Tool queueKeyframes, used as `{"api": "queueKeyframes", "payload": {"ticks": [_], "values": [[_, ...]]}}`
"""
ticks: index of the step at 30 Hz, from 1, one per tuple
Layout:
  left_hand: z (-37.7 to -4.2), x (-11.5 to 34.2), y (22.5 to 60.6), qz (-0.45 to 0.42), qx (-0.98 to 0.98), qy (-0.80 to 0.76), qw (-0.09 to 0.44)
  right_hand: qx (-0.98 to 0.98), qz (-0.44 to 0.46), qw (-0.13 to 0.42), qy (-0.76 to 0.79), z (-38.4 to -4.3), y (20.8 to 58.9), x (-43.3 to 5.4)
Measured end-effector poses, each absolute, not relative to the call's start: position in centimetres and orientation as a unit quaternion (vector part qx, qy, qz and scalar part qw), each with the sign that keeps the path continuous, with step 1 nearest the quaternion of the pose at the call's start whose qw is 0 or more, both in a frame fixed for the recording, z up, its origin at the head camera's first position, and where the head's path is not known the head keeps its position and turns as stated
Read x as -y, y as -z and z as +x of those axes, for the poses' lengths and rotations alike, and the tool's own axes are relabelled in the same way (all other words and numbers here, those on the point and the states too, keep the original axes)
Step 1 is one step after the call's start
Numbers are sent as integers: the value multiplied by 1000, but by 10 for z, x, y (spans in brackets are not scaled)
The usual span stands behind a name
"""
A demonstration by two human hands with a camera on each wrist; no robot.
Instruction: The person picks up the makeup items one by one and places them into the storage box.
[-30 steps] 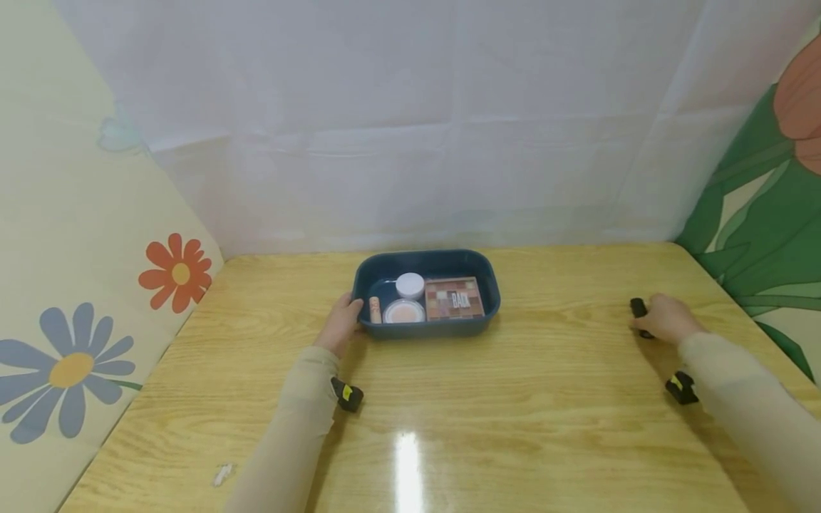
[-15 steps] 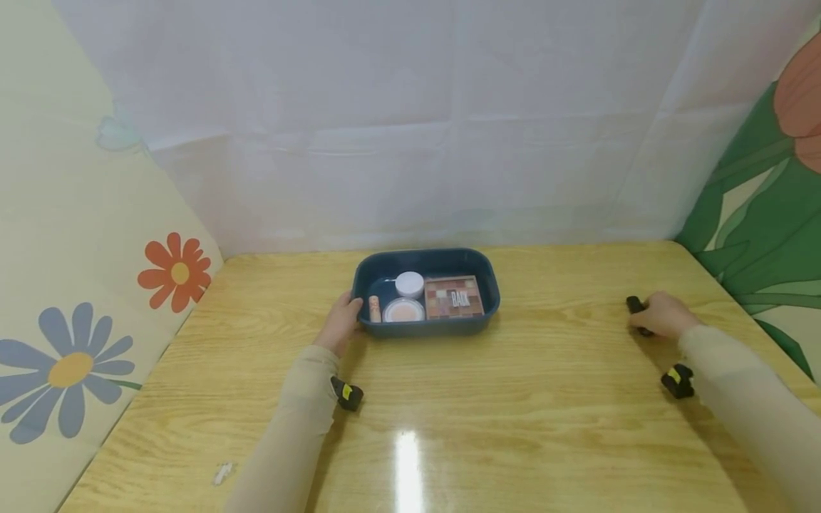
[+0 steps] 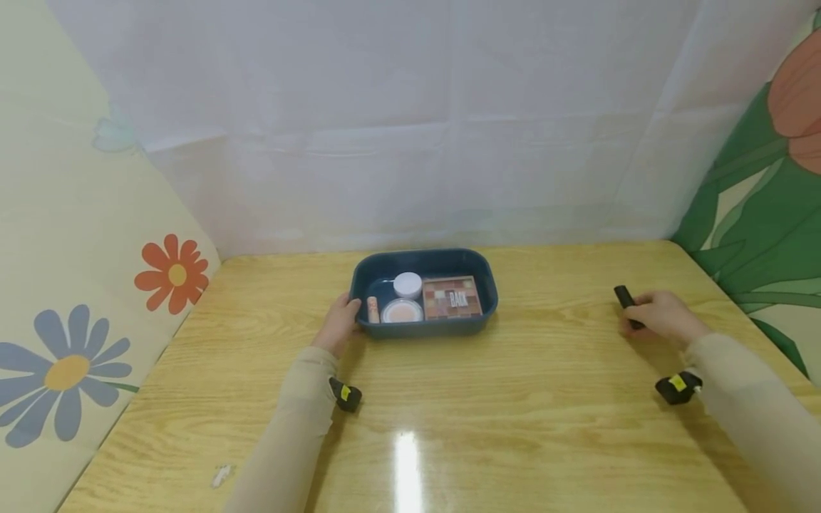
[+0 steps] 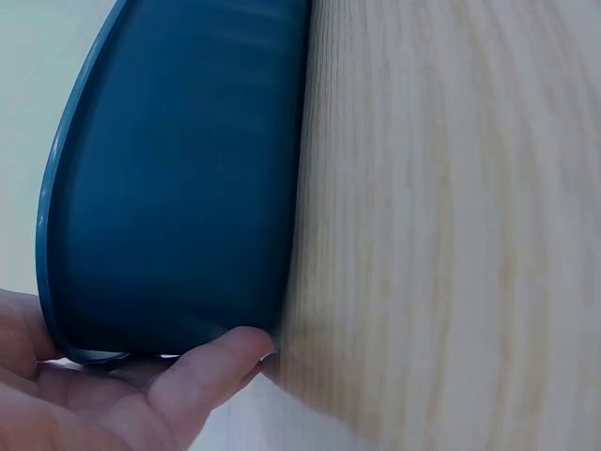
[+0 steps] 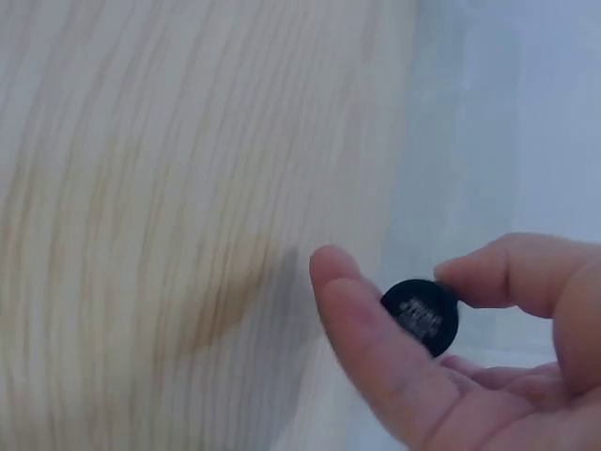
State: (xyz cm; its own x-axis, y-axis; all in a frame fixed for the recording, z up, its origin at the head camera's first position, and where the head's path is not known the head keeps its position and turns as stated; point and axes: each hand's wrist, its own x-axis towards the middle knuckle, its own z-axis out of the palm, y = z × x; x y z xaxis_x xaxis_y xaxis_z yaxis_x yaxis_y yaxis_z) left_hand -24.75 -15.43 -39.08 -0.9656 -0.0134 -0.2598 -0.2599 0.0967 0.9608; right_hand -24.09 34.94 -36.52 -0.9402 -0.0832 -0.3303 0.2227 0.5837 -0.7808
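A dark blue tray stands near the back middle of the table. My left hand holds its left end, with finger and thumb at the wall and rim; the left wrist view shows the fingers against the tray's end. Inside lie an eyeshadow palette, a white-lidded round jar, a round compact and a small orange-pink tube. Over on the right, my right hand pinches a slim black cylindrical tube. Its round end with tiny print faces the right wrist camera.
The wood-grain table ends at a white cloth backdrop. Flower-printed panels flank it on both sides. A small white scuffed patch marks the front left of the table.
My right hand has moved a little left with the black tube, which now shows more of its length. The left hand stays on the tray.
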Motion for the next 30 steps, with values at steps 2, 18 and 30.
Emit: {"api": "queueKeyframes", "payload": {"ticks": [2,18,30], "values": [[-248,154,391,-94,-737,-663,92,-856,47,169,486,-240,364,-346],[-247,154,389,-103,-741,-656,96,-873,36,131,468,-233,357,-326],[-248,155,390,-99,-741,-657,102,-835,36,160,526,-234,353,-313]]}}
